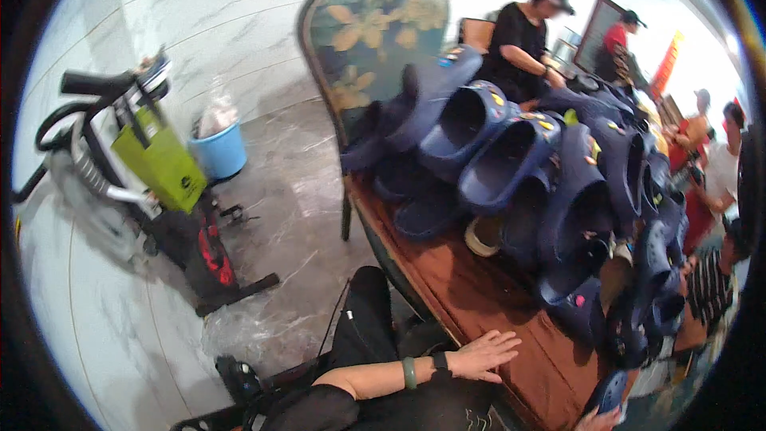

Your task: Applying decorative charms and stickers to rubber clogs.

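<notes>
My left hand (pixel 481 355) lies flat with fingers spread on the brown table (pixel 479 291), holding nothing. A green bangle and a black watch sit on its wrist. A pile of several dark blue clogs (pixel 511 160) with small coloured charms covers the table beyond it. Only a sliver of my right hand (pixel 598 420) shows at the lower edge, right beneath one blue clog (pixel 610 389). Whether it grips that clog is not visible.
A chair with a floral back (pixel 375 24) stands behind the pile. A roll of tape (pixel 481 237) lies among the clogs. An exercise bike (pixel 104 168), a green bag (pixel 163 164) and a blue bucket (pixel 219 150) stand left. Other people (pixel 523 40) work at the back right.
</notes>
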A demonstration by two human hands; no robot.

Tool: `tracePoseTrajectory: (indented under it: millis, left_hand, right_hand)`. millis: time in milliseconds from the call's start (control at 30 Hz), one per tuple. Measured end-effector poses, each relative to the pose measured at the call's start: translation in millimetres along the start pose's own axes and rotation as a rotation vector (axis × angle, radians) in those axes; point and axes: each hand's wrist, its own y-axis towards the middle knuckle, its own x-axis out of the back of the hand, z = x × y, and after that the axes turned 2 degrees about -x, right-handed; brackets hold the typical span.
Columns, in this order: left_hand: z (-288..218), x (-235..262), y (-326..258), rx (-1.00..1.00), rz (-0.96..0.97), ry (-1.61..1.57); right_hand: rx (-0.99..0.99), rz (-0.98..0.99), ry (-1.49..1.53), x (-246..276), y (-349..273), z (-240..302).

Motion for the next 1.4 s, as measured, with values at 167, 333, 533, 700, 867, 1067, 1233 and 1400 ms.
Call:
tracePoseTrajectory:
  millis: [167, 333, 533, 700, 867, 1067, 1233, 1400]
  left_hand:
    - [6, 27, -15, -0.02, -0.096, -0.001]
    - [30, 143, -70, 0.516, -1.057, -0.536]
    - [123, 304, -121, 0.757, -1.501, -0.719]
    - [184, 371, -130, 0.705, -1.149, -1.375]
    - [245, 359, -158, 0.456, -1.341, -1.297]
    - [144, 277, -164, 0.328, -1.257, -0.04]
    - [59, 240, -166, 0.419, -1.084, -0.477]
    - [-74, 208, -57, 0.563, -0.501, -0.588]
  right_hand:
    - [-0.157, 0.208, 0.045, -37, 32, 137]
    - [-0.306, 0.21, 0.199, -61, -1, 178]
    - [-0.211, 0.268, 0.09, -46, -3, 177]
    - [-0.225, 0.264, 0.106, -51, -2, 181]
    - [-0.222, 0.266, 0.121, -55, 3, 182]
    - [-0.23, 0.246, 0.107, -51, -2, 178]
    - [-0.228, 0.278, 0.121, -50, -4, 179]
    - [-0.306, 0.211, 0.281, -54, -8, 175]
